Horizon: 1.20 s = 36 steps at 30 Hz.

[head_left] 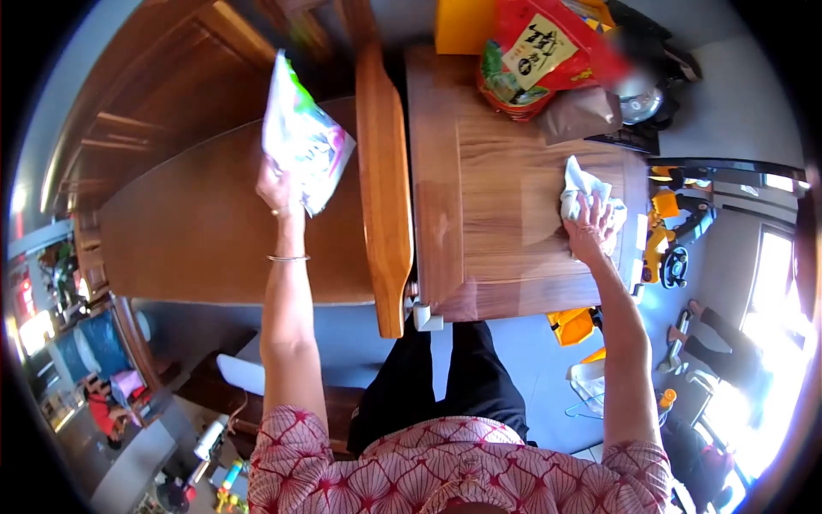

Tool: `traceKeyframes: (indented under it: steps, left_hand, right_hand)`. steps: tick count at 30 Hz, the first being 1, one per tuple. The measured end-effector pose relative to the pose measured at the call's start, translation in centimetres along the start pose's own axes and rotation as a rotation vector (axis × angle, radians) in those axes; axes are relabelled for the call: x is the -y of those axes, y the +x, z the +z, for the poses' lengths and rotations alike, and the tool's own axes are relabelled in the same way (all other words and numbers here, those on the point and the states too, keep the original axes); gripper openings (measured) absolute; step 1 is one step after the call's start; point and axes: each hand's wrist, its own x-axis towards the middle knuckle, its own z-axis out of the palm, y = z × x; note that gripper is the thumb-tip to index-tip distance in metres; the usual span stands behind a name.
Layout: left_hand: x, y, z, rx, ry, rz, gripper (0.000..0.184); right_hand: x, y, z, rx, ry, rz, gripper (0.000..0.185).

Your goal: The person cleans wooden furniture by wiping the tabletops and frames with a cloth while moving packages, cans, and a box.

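On the desk [514, 231] — our right hand [591, 230] presses a white cloth [584, 178], fingers spread | over the brown board [188, 231] — our left hand [281, 190] grips a plastic bag [310, 150] by its lower side.

Head camera, one: wide, round-edged view from the wearer's head, facing forward and down; shirt [428, 463] close at six o'clock, wooden tabletop [505, 197] beyond, two o'clock.

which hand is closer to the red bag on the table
Right hand: same tabletop, below the red bag in the picture. Left hand: farther, across the wooden rail.
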Motion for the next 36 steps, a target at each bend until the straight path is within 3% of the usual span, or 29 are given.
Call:
traceKeyframes:
  steps: [2, 4, 5, 6, 8, 10, 11, 12, 14, 16, 17, 20, 22, 25, 27, 30, 32, 34, 36]
  left_hand:
    - [1.5, -3.0, 3.2, -0.031, 0.014, 0.127, 0.023]
    - [0.5, -6.0, 4.5, 0.083, -0.037, 0.222, 0.026]
    - [0.0, -7.1, 5.1, 0.087, -0.028, 0.284, 0.034]
    - [-0.4, -8.1, 5.3, 0.161, -0.037, 0.226, 0.039]
    - [0.0, -8.8, 6.0, 0.175, -0.408, 0.222, 0.042]
    - [0.4, -8.9, 5.4, 0.326, -0.604, 0.114, 0.05]
    - [0.7, -8.4, 4.5, 0.387, -0.449, 0.223, 0.059]
    - [1.0, -7.6, 3.6, 0.489, -0.375, 0.204, 0.068]
    - [0.2, -7.1, 1.1, 0.683, -0.457, -0.032, 0.072]
    - [-1.6, -6.4, -1.3, 0.841, -0.306, -0.07, 0.076]
    - [-2.6, -6.1, -2.1, 0.848, -0.287, 0.025, 0.075]
    - [-6.3, -5.4, -4.2, 0.502, -0.128, 0.099, 0.057]
    - [-11.2, -5.2, -4.0, 0.407, -0.176, 0.25, 0.049]
    - [-19.7, -5.4, 0.0, 0.583, -0.476, 0.373, 0.051]
    - [-25.9, -5.5, 2.9, 0.63, -0.343, 0.544, 0.055]
    - [-33.2, -4.5, 7.9, 0.488, -0.097, 1.041, 0.066]
    - [-35.4, -3.8, 11.4, 0.393, 0.207, 1.223, 0.07]
    - [-35.7, -2.5, 14.2, 0.367, 0.345, 1.38, 0.067]
    - [-35.8, -1.7, 15.4, 0.452, 0.28, 1.364, 0.041]
  right_hand:
    - [0.1, -0.1, -0.2, 0.003, -0.002, -0.002, 0.067]
    - [0.4, -0.3, -0.8, 0.034, 0.026, 0.003, 0.067]
    - [0.5, -0.4, -0.9, 0.037, 0.028, 0.014, 0.067]
    - [0.5, -0.6, -1.1, 0.018, 0.03, -0.002, 0.066]
    - [0.5, -0.6, -1.0, -0.003, 0.019, -0.013, 0.066]
    - [0.4, -0.3, -0.4, -0.013, 0.034, -0.006, 0.066]
    - [0.4, -0.4, -0.4, -0.014, 0.046, 0.0, 0.067]
    - [0.4, -0.4, -0.4, -0.016, 0.055, 0.008, 0.068]
    - [1.0, -0.9, -1.7, 0.033, 0.063, 0.029, 0.068]
    - [0.7, -0.7, -1.0, 0.003, 0.064, 0.011, 0.067]
    - [0.6, -0.7, -1.0, 0.008, 0.07, 0.009, 0.066]
    - [0.9, -0.8, -1.4, 0.012, 0.13, 0.024, 0.066]
    - [0.7, -0.8, -0.8, -0.031, 0.158, 0.01, 0.066]
    - [0.7, -0.6, -0.3, -0.062, 0.215, 0.011, 0.066]
    - [0.5, -0.7, -0.1, -0.094, 0.268, -0.006, 0.064]
    - [0.3, -0.8, 0.0, -0.11, 0.305, -0.025, 0.063]
    - [0.3, -1.1, -0.2, -0.118, 0.326, -0.037, 0.062]
    - [0.1, -1.0, 0.2, -0.172, 0.342, -0.068, 0.065]
    - [0.0, -1.0, 0.4, -0.197, 0.353, -0.083, 0.065]
